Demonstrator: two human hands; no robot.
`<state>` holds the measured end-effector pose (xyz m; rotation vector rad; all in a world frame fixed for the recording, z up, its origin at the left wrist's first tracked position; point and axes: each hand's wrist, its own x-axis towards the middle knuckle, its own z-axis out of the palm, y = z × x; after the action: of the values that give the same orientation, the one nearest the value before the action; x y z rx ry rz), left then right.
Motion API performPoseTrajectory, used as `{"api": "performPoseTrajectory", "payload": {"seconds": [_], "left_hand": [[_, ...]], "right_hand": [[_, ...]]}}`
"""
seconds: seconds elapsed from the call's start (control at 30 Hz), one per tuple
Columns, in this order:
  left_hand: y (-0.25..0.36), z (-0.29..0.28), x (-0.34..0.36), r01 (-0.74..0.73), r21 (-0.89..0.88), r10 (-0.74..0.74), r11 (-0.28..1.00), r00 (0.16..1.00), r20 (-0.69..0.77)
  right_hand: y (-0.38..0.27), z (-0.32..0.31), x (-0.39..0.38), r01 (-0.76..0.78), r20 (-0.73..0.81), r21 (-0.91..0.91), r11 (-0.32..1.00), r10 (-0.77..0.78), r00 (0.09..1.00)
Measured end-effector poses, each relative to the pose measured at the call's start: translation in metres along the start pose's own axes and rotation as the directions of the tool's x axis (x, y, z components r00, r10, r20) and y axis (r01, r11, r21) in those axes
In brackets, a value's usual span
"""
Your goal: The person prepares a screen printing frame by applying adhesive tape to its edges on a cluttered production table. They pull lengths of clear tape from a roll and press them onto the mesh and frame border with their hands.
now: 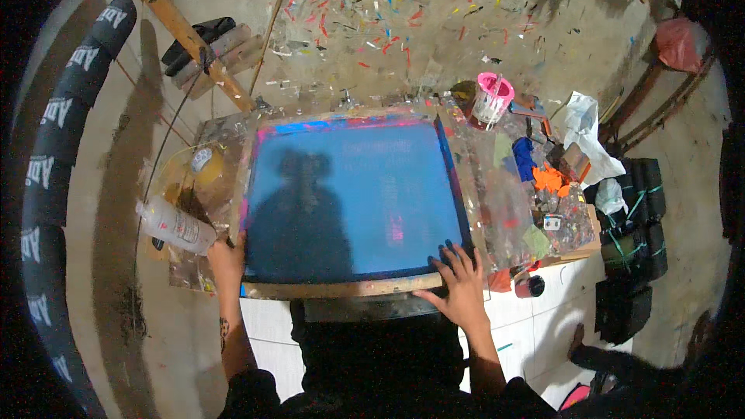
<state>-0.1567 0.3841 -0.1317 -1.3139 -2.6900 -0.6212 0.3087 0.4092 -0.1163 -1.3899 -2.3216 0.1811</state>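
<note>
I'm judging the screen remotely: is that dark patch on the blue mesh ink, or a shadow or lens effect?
Head view: the dark patch on the blue screen is the person's own head-and-shoulders shadow, lit from behind. The fisheye bends the wooden frame and blackens the corners. The left hand and right hand look fairly sharp; fine mesh detail is soft.

A bare concrete floor [116, 209] is seen, littered at upper centre with coloured scraps [388, 8] (paint-like bits); white tiles [535, 326] lie lower right.
</note>
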Motion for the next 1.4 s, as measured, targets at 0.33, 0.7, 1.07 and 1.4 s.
{"api": "performPoseTrajectory", "payload": {"seconds": [0.33, 0.7, 1.07, 1.4], "left_hand": [[0.133, 0.0, 0.001, -0.484, 0.056, 0.483, 0.873, 0.845, -0.228], [0.353, 0.174, 0.172, -0.759, -0.166, 0.776, 0.63, 0.607, 0.171], [0.354, 0.203, 0.207, -0.702, -0.237, 0.728, 0.672, 0.568, 0.383], [0.359, 0.18, 0.197, -0.709, -0.251, 0.743, 0.659, 0.563, 0.362]], "right_hand": [[0.008, 0.004, 0.001, 0.009, -0.082, 0.057, 0.998, -0.004, 0.997], [0.01, 0.009, -0.001, 0.03, -0.049, 0.109, 0.994, -0.025, 0.999], [0.014, 0.011, 0.005, -0.006, -0.002, 0.081, 0.997, 0.006, 1.0], [0.012, 0.012, 0.007, -0.024, 0.012, 0.03, 0.999, 0.024, 1.0]]}}
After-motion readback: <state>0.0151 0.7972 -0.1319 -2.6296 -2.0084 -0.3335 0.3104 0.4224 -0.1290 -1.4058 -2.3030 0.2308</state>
